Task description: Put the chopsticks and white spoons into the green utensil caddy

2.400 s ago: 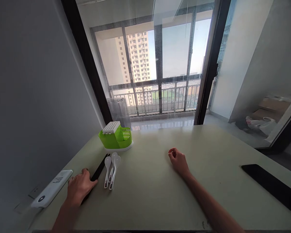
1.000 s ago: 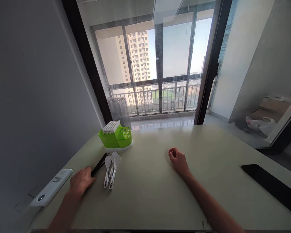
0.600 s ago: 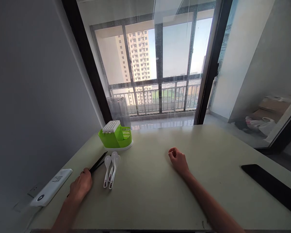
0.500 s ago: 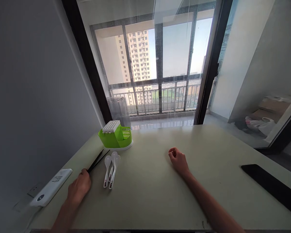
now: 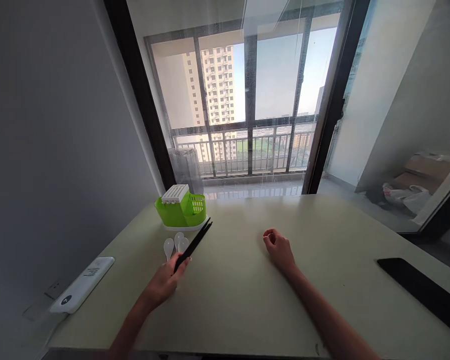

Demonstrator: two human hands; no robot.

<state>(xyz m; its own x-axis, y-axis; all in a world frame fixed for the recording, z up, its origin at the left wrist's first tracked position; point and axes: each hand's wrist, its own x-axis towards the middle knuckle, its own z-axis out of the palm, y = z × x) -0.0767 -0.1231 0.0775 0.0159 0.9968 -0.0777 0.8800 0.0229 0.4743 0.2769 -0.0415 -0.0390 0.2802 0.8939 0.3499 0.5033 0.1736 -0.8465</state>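
Observation:
Black chopsticks point(image 5: 198, 239) are gripped in my left hand point(image 5: 164, 282), their tips pointing up and to the right, close to the front of a green utensil caddy point(image 5: 170, 215). The caddy has a white slotted top and a basket-like side. White spoons point(image 5: 168, 246) lie just in front of it, their handles hidden behind my left hand. My right hand point(image 5: 280, 248) rests on the table to the right, its fingers curled in with nothing visible inside.
The pale table point(image 5: 240, 300) reaches to a glass door at the back. A white power strip point(image 5: 83, 285) lies along its left edge. At the right edge is a long black flat object point(image 5: 420, 290).
My left hand has moved right with the chopsticks, from left of the spoons to over their handles. The chopsticks now sit closer together. My right hand keeps its place.

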